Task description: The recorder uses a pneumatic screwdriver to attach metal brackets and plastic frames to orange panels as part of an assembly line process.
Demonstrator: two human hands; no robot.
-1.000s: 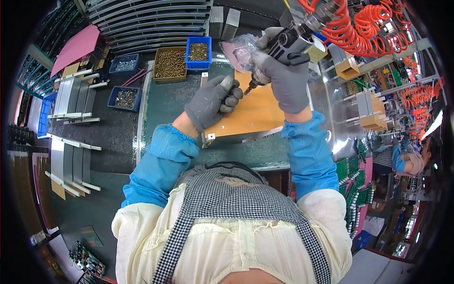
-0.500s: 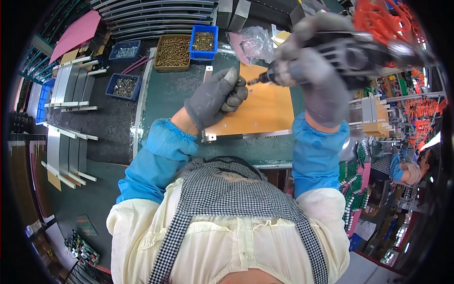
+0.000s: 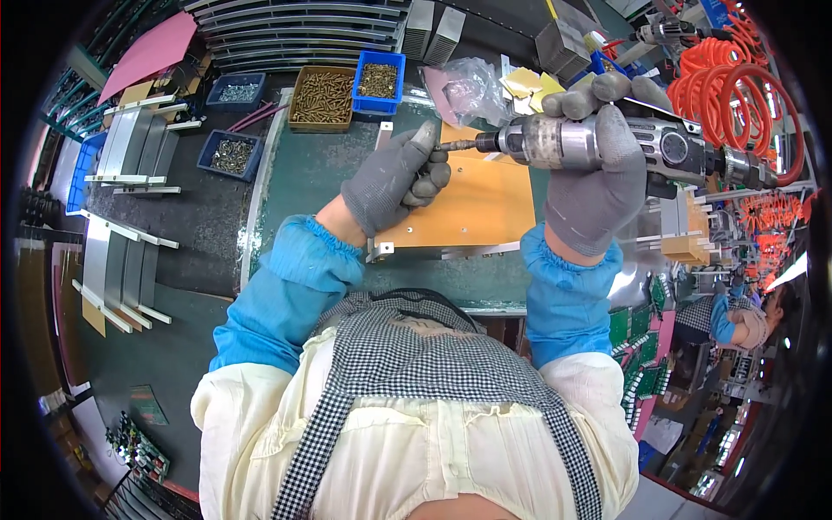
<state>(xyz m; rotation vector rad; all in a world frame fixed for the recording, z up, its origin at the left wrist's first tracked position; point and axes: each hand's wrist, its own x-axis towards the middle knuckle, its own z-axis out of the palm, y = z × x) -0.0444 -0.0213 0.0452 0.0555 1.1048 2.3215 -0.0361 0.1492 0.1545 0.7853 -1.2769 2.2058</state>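
My right hand point(image 3: 598, 186), in a grey work glove, is wrapped round a silver and black air screwdriver point(image 3: 555, 141) held level, its bit pointing left. The bit point(image 3: 459, 146) reaches the fingertips of my left hand point(image 3: 399, 178), also gloved in grey. Thumb and forefinger there are pinched on a small screw, mostly hidden by the glove, and the other fingers are curled in. Beneath both hands lies a flat orange-tan panel point(image 3: 490, 199) with small holes, on metal rails point(image 3: 485, 251) that show along its near edge.
Beyond the panel stand a brown box of brass-coloured screws point(image 3: 322, 98) and a blue bin of small fasteners point(image 3: 379, 80). A crumpled plastic bag point(image 3: 477, 91) lies beside them. Red coiled air hoses point(image 3: 737, 95) hang at the right. Stacked metal parts point(image 3: 130, 152) stand left.
My right hand has brought the air screwdriver down and levelled it, so its bit now meets my left fingertips. The left hand stays nearly in place, still pinched.
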